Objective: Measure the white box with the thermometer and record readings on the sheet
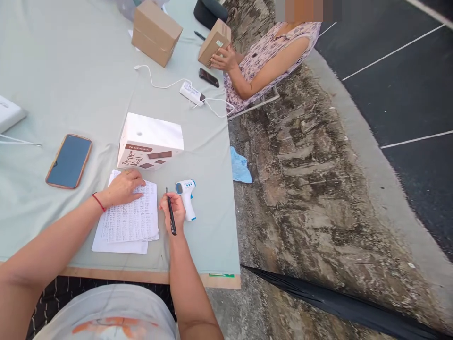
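My left hand [124, 188] rests with its fingers spread on the upper part of a stack of written paper sheets [132, 222]. Just right of the sheets, my right hand [174, 211] is closed around a black pen [171, 215], its tip pointing away from me. A white and blue infrared thermometer [187, 200] lies on the table right beside that hand. Beyond the papers stands a white box [152, 137] with brown "Super Meal" print, close to my left fingertips. To the left of it a smartphone [69, 161] in an orange-brown case lies face up.
Across the table, a person [264, 66] sits holding a small cardboard box [215, 43]. A larger cardboard box [155, 32], a black device [208, 77] and a white power strip [191, 93] with cables lie nearby. A blue cloth [240, 166] hangs by the right table edge.
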`<state>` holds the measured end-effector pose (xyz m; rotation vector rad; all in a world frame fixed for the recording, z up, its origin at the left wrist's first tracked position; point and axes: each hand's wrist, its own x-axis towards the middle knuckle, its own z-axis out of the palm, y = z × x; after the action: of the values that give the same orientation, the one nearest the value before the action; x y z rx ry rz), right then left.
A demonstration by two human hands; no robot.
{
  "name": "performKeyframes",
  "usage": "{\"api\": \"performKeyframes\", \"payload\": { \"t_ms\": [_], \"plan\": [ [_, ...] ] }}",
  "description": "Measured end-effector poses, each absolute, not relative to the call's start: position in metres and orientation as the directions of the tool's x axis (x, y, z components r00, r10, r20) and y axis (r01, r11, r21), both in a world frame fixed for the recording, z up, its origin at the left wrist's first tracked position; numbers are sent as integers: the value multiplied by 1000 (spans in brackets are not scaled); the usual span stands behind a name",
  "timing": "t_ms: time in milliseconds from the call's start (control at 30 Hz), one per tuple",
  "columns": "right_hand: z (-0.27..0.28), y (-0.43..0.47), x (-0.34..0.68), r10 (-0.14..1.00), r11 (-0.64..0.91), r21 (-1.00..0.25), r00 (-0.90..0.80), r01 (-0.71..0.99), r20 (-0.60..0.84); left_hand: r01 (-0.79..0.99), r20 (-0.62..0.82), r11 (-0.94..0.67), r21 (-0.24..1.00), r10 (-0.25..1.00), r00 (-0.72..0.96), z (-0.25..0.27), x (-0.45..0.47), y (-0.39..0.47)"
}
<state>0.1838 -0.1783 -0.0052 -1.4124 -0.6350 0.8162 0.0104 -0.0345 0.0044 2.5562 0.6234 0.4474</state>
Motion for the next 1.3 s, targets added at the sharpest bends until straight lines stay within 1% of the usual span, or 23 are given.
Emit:
{"api": "performKeyframes", "payload": {
  "t_ms": [100, 200, 300, 400, 467, 633, 767, 833, 1000, 1300],
  "plan": [
    [-7, -181, 180, 763, -6, -999, 646, -38, -29, 361, 181, -782, 508, 506, 843, 5, 12, -37],
    [-8, -183, 179, 776, -4, -1000, 630, -21, -17, 374, 158, -782, 498, 506, 848, 7, 13, -41],
    [-13, -181, 178, 778, -42, -999, 627, 10, -27, 368, 144, -819, 441, 469, 871, 9, 14, -44],
    [-20, -178, 177, 749, -87, -996, 660, 9, -59, 334, 158, -867, 370, 413, 897, 11, 14, -47],
    [-24, -176, 176, 741, -96, -995, 670, 28, -53, 313, 165, -888, 337, 383, 909, 12, 15, -48],
    [-25, -172, 174, 793, -41, -973, 600, 225, 106, 308, 166, -900, 310, 370, 914, 13, 15, -49],
    [-23, -172, 174, 807, -90, -956, 583, 280, 94, 313, 164, -896, 314, 376, 912, 12, 15, -49],
    [-24, -173, 175, 801, -116, -951, 593, 286, 81, 311, 168, -897, 314, 375, 911, 12, 15, -49],
    [-24, -173, 174, 765, -158, -960, 643, 230, 29, 294, 189, -899, 324, 366, 911, 11, 15, -49],
    [-21, -172, 173, 777, -145, -960, 628, 238, 39, 295, 185, -901, 317, 364, 913, 10, 15, -49]
  ]
}}
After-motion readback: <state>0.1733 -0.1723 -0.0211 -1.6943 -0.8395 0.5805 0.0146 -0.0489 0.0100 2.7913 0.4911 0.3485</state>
